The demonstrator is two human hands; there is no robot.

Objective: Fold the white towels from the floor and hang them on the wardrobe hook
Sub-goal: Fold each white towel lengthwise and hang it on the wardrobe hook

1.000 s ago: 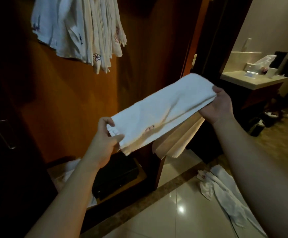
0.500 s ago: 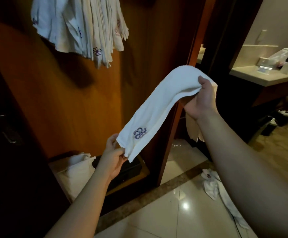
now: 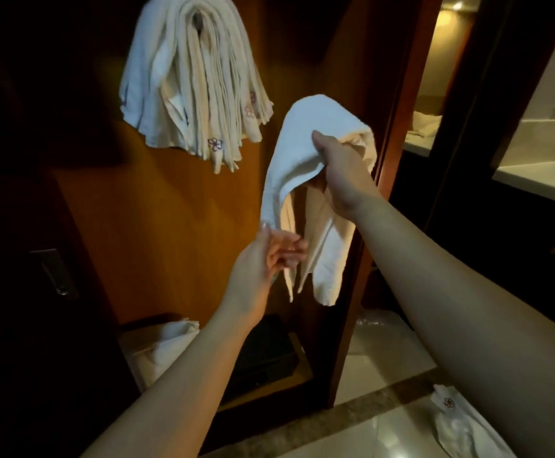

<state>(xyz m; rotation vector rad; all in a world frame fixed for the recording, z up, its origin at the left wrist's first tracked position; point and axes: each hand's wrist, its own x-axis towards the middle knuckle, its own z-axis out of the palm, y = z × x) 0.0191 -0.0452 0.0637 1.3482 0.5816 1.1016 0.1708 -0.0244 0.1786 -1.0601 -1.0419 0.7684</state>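
right hand [image 3: 342, 173] grasps the folded white terry towel [image 3: 306, 153] at its fold, both ends hanging down, just right of the bunch of white towels hung on the wooden wardrobe panel [image 3: 193, 84]. left hand [image 3: 263, 262] released, fingers straight, touching the towel's lower edge. crumpled white towel on the tiled floor [image 3: 461, 424].

**Dim wardrobe corner beside a lit washroom**

A dark, boxy black case [image 3: 263, 355] sits on the low wooden shelf [image 3: 297, 378] at the bottom of the orange-brown wooden wardrobe panel [image 3: 157, 226]. Just left of the case rests a white crumpled bag-like bundle [image 3: 167, 345]. A metal door handle [image 3: 56, 276] shows on the dark door at far left. Glossy pale floor tiles [image 3: 378, 355] meet a brown speckled stone strip [image 3: 335, 421]. At far right, a pale beige counter [image 3: 540, 180] stands in the washroom, under warm light.
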